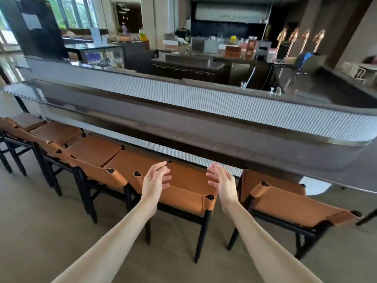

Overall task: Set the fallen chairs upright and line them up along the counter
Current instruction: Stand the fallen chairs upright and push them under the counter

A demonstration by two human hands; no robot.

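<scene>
Head view: looking down at a row of tan leather chairs along the bench [204, 127], all the ones I can see standing on their legs.
Step in hand: my guess is it's final nudging of the middle chair [183, 180], squaring it up with its neighbours.
How to do it well: take the low backrest near both corner posts, push evenly so it doesn't twist, and match the seat's front edge to the chair on the left [95, 152]. Slide gently, those thin black legs look like they'd catch on the floor [51, 231].
Left hand: left hand [156, 178] is released, fingers spread, palm facing inward, holding nothing.
Right hand: right hand [221, 180] is the same, loose and empty, mirroring the other.
Where the chair sits: directly below and between both hands, backrest towards me. Can't tell if the fingers touch the leather; looks like they hover just above.
Gaps: the chair on the right [285, 197] sits a little apart and looks slightly angled, so that one probably wants attention too.
Rest of row: two more chairs [57, 131] further left, tucked close together.
</scene>
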